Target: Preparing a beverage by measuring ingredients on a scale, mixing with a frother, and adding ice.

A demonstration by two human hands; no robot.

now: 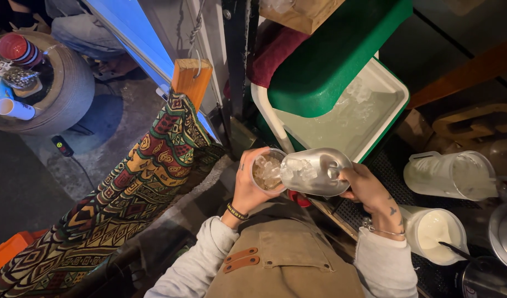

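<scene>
Left hand (247, 185), grip closed around a clear cup (267, 170) already holding ice cubes; cup mouth tilted toward the right. Right hand (369, 190), grip closed on the handle end of a metal scoop (315, 172), which lies on its side with its open end touching the cup's rim; ice cubes (295, 165) visible at the scoop's mouth, right where the two meet. Wristband on the left wrist, bracelet on the right; grey sleeves and a tan apron (284, 265) directly below both grips. Just above the scoop, an open green cooler (342, 118) with ice in its white interior, lid raised. To the right of the right hand, a clear pitcher (449, 175) and, lower, a white tub (436, 234) with pale liquid, standing on the dark bench (386, 165). Left of the left hand, a patterned cloth (132, 187) draped diagonally. Far upper left, a round stand with cups (13, 107).
</scene>
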